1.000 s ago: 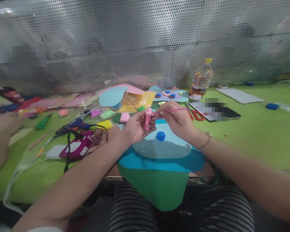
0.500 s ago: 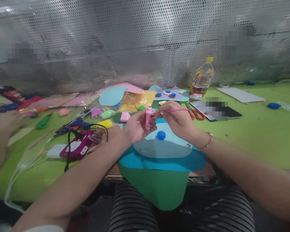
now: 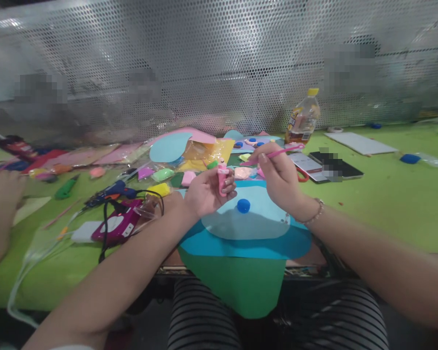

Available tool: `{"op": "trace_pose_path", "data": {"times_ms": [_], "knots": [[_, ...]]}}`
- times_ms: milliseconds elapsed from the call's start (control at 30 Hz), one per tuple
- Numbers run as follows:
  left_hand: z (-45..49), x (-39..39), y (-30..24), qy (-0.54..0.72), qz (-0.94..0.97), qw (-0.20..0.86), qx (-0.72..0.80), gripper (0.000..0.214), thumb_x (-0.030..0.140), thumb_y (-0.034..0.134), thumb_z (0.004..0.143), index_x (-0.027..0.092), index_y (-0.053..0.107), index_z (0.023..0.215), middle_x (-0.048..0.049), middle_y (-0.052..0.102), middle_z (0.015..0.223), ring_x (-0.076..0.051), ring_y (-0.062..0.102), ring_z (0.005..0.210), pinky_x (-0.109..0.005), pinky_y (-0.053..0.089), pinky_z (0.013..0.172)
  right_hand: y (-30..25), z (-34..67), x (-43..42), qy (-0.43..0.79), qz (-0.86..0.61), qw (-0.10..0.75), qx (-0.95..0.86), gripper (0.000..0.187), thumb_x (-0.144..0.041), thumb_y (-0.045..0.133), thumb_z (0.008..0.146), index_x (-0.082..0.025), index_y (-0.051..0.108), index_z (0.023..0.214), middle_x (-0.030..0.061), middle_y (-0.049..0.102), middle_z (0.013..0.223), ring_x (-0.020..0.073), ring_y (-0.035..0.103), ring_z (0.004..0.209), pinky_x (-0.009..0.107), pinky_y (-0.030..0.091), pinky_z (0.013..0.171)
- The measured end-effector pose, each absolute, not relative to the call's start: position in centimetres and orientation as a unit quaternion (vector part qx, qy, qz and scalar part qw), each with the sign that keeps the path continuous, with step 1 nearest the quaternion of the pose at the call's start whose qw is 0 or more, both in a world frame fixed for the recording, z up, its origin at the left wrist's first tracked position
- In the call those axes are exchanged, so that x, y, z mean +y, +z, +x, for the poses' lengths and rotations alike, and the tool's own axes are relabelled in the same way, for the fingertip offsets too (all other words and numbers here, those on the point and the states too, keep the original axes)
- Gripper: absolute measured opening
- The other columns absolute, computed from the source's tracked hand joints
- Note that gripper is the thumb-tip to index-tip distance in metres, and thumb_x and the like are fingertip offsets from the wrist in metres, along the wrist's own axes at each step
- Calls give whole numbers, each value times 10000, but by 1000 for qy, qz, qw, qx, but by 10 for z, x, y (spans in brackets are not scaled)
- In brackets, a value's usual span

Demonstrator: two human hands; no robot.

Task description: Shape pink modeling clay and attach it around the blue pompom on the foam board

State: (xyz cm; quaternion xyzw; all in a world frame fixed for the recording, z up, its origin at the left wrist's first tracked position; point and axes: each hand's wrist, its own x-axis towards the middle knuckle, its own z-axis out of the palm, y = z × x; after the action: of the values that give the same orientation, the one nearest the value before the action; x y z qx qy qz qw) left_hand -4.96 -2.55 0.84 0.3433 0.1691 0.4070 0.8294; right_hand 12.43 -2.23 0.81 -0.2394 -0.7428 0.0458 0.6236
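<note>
My left hand (image 3: pixel 204 190) is closed round a small pink clay figure (image 3: pixel 222 178), held upright above the table. My right hand (image 3: pixel 279 179) pinches a thin pink stick tool (image 3: pixel 277 154), its tip lifted up and to the right, away from the figure. Below both hands lie stacked paper shapes: a light blue oval (image 3: pixel 248 221) with a blue clay ball (image 3: pixel 243 205) on it, a darker blue sheet (image 3: pixel 241 245) and a green sheet (image 3: pixel 237 284) hanging over the table edge.
On the green table (image 3: pixel 387 204) are a glue gun (image 3: pixel 109 189), a purple device with a black cord (image 3: pixel 115 224), coloured clay lumps, red-handled scissors (image 3: pixel 301 175), a phone (image 3: pixel 336 167) and a bottle (image 3: pixel 302 119). Another person's hand (image 3: pixel 0 194) rests at far left. A perforated metal screen (image 3: pixel 219 63) stands behind.
My right hand has drawn the pink stick away from the clay figure, raising it up and to the right. My left hand and the figure stay in place.
</note>
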Motion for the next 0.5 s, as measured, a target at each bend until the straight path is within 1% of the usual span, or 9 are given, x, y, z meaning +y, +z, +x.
{"op": "trace_pose_path", "data": {"times_ms": [67,133,233,300,400,500], "knots": [[-50,-26,9,408,355,826,159,228,210,387,863,139,527,698,-7,417,590,-86,385,488,-236,406,534,8,125,-21,14,-231,622,-748,204,-251,355,955,-217,535,864,26,583,831,152,553,803,344,449,758],[-51,-27,9,414,366,820,152,233,228,376,876,140,532,727,-3,417,607,-88,386,499,-244,412,554,8,125,-20,-10,-224,600,-768,203,-214,333,956,-217,524,886,34,574,845,159,547,825,346,445,763],[-53,-27,9,420,368,817,145,262,253,346,902,139,537,765,0,421,625,-90,386,513,-247,411,568,6,125,-20,-38,-225,556,-800,214,-161,299,950,-213,506,938,41,544,832,160,527,792,331,441,717],[-53,-28,9,419,366,818,146,269,261,339,907,139,536,771,-2,428,635,-91,387,518,-249,407,567,5,124,-21,-54,-228,527,-817,195,-147,312,941,-208,496,966,44,530,835,160,514,776,325,435,697],[-52,-28,9,415,371,817,149,251,238,354,891,141,533,745,-7,441,643,-92,385,515,-255,397,552,4,123,-23,-58,-236,491,-836,155,-137,349,927,-196,484,973,56,523,873,165,513,815,316,429,697],[-51,-29,9,422,377,810,155,239,229,377,872,146,534,713,-11,456,649,-88,377,499,-256,383,531,5,121,-24,-44,-234,476,-846,148,-110,357,914,-192,475,949,51,515,859,159,508,804,299,419,671]]}}
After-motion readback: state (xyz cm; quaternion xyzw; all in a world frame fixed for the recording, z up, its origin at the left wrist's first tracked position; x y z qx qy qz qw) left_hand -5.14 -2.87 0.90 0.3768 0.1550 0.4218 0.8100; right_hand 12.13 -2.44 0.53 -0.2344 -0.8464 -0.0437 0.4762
